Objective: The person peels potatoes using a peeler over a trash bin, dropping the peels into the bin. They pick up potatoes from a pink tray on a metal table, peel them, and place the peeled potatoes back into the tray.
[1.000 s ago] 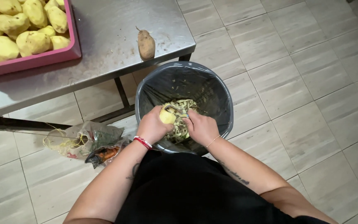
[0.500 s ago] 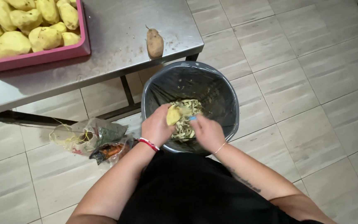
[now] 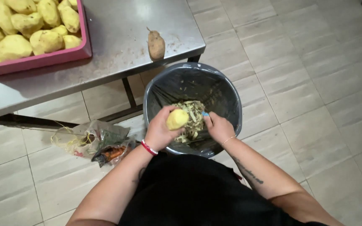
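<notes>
both hands had shifted slightly over the black-lined round bin point(image 3: 231, 100): left hand point(image 3: 160, 132) gripped a peeled yellow potato point(image 3: 177, 119), right hand point(image 3: 218, 127) clasped a blue-handled peeler point(image 3: 205, 114).

pale square floor tiles point(image 3: 323, 83) (grey grout lines) under a scuffed steel table point(image 3: 118, 37).

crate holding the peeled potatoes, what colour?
Pink; the crate sits on the steel table, clearest in the head view.
</notes>
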